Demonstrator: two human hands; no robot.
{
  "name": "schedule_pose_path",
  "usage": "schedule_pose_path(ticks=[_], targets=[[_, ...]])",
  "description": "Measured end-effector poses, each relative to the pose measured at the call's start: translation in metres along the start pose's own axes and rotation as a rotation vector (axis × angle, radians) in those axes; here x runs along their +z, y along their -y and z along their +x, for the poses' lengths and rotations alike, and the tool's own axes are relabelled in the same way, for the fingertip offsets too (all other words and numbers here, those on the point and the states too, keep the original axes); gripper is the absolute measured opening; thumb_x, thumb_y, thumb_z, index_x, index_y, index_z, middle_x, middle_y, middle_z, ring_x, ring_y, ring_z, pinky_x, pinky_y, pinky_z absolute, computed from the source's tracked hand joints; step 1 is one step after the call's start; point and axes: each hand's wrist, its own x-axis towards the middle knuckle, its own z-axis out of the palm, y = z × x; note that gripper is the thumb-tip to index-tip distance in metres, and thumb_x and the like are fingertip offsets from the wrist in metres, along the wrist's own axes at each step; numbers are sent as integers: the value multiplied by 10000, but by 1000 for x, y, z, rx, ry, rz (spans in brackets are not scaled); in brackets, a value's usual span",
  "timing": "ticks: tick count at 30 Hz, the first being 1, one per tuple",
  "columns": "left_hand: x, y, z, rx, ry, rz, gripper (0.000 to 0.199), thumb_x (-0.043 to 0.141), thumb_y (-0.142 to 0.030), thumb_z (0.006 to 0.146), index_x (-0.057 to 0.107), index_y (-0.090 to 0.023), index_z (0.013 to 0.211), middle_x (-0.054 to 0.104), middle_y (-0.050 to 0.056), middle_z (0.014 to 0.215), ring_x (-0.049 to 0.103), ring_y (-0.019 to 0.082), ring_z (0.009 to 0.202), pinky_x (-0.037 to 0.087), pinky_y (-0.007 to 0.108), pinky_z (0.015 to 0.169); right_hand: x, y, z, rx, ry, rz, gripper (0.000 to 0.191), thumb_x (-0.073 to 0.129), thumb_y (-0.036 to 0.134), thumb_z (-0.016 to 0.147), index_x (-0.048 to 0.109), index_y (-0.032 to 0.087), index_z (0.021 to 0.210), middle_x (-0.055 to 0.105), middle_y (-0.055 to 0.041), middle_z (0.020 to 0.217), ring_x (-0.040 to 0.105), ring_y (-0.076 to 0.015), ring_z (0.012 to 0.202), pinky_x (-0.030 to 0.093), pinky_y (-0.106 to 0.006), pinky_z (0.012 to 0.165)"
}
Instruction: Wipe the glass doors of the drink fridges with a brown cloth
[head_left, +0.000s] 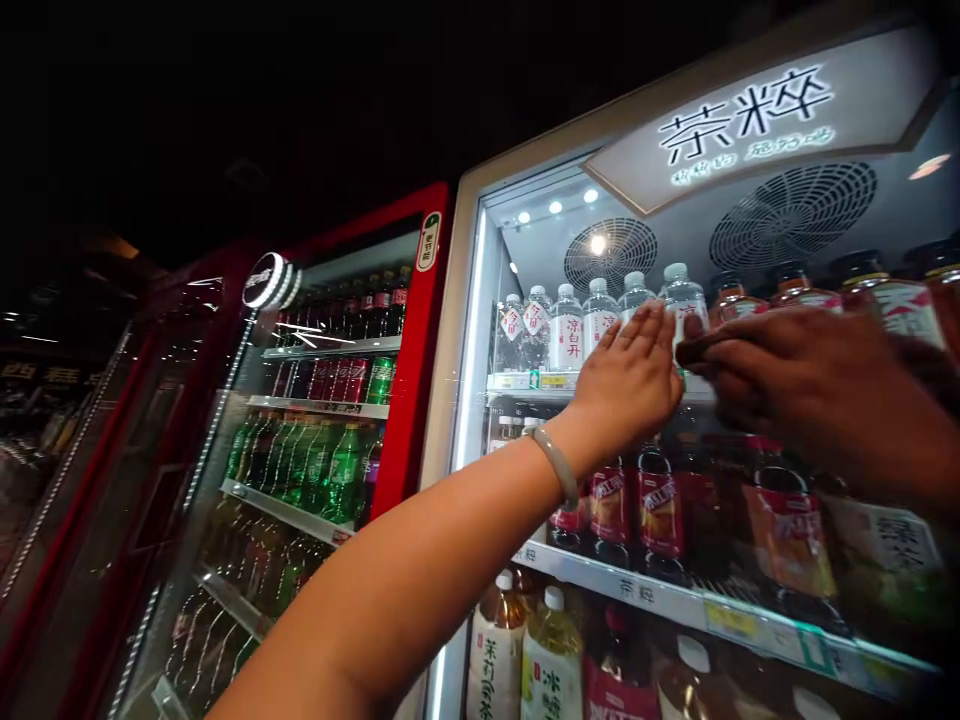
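My left hand, with a pale bangle on its wrist, reaches up in front of the lit drinks cooler. Its fingers are stretched out side by side, and nothing shows in it. Just to its right is my right hand, dark and smeared by motion. Its fingers look partly bent, but whether they hold anything is unclear. Behind the hands stands a row of clear water bottles on the upper shelf. Whether either hand touches the glass cannot be made out.
Red-labelled bottles fill the shelf below, with tea bottles lower down. To the left stands a red-framed cooler with cans and green bottles. A lit sign spans the near cooler's top.
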Motion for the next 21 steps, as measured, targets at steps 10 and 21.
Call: schedule_pose_path(ticks=[10,21], targets=[[12,170,-93,-72,65,26,618,311,-282,1067,296,-46,1638,292,133,1729,237,227,1631,204,421,1343,124,117,55,-788,214,-488,244,525,301,1004,712,226,1143,719,-78,1174,591,-244,1053,391,-405,892],[18,253,-136,-46,-11,-5,619,323,-278,1056,338,9,1604,340,190,1701,285,252,1616,178,452,1348,203,187,38,-648,73,-584,249,501,310,1017,708,216,1117,709,-84,1207,555,-251,1098,348,-415,919]])
